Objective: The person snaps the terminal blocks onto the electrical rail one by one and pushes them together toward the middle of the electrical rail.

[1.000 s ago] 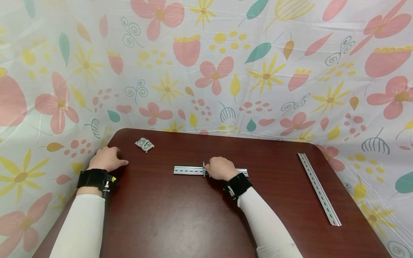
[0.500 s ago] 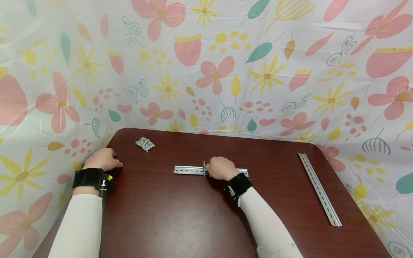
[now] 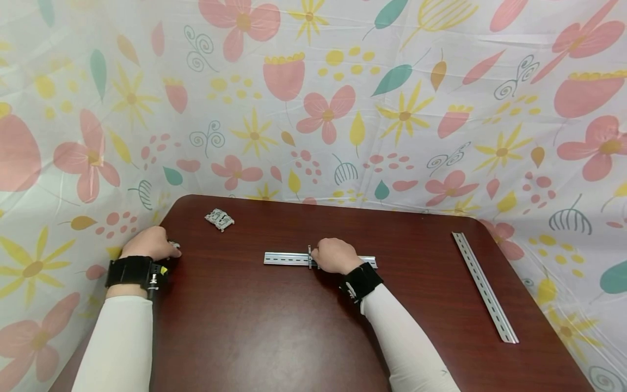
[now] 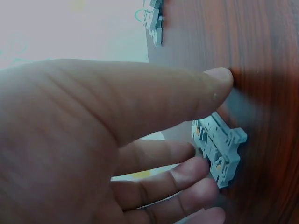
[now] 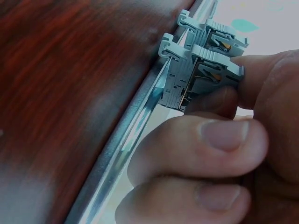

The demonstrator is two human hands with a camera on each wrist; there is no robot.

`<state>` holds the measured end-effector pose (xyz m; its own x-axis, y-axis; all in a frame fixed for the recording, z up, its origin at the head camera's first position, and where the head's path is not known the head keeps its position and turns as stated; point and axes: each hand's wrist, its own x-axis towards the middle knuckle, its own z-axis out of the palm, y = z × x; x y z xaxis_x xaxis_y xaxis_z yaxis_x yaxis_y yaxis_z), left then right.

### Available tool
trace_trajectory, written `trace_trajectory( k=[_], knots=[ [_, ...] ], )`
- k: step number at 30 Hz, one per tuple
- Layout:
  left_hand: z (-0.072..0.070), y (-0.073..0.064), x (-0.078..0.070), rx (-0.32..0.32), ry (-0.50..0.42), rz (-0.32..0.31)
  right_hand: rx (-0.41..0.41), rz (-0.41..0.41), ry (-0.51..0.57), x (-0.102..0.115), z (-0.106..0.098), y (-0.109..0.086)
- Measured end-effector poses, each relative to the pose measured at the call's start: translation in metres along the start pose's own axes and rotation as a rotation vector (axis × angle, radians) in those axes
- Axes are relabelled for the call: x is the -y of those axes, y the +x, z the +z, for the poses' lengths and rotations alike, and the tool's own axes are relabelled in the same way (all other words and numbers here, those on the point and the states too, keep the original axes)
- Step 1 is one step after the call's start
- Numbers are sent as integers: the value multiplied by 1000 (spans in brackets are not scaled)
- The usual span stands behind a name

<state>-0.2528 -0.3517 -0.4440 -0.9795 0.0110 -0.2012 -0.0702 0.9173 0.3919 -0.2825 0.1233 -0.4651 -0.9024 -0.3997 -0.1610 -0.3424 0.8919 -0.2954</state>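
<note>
My left hand (image 3: 146, 244) is at the table's left edge. Its thumb and curled fingers lie around a grey terminal block (image 4: 218, 151), fingertips right at its side; in the head view only a bit of that block shows past the thumb. My right hand (image 3: 336, 256) is over the middle of a slotted metal DIN rail (image 3: 286, 259). Thumb and index finger pinch a grey terminal block (image 5: 180, 77) standing on the rail. A second similar block (image 5: 229, 42) stands just beyond it. The other right-hand fingers are curled.
Grey terminal blocks (image 3: 220, 219) lie together at the table's back left. A longer slotted rail (image 3: 485, 288) lies slantwise on the right side of the dark wooden table (image 3: 254, 337). A flower-patterned curtain (image 3: 343, 163) hangs close behind the table.
My left hand has shifted a little left, its outstretched thumb and fingers drawing in, and a grey block now shows at its fingertips. The right hand and rail stay put.
</note>
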Motion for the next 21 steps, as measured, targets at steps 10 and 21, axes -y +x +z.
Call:
trace_trajectory(
  k=[10,21],
  knots=[
    [-4,-3,-1,0,9,-11,5,6,-2,1,0,0],
    [-3,-1,1,-14,15,18,5,14,-10,1,0,1]
  ],
)
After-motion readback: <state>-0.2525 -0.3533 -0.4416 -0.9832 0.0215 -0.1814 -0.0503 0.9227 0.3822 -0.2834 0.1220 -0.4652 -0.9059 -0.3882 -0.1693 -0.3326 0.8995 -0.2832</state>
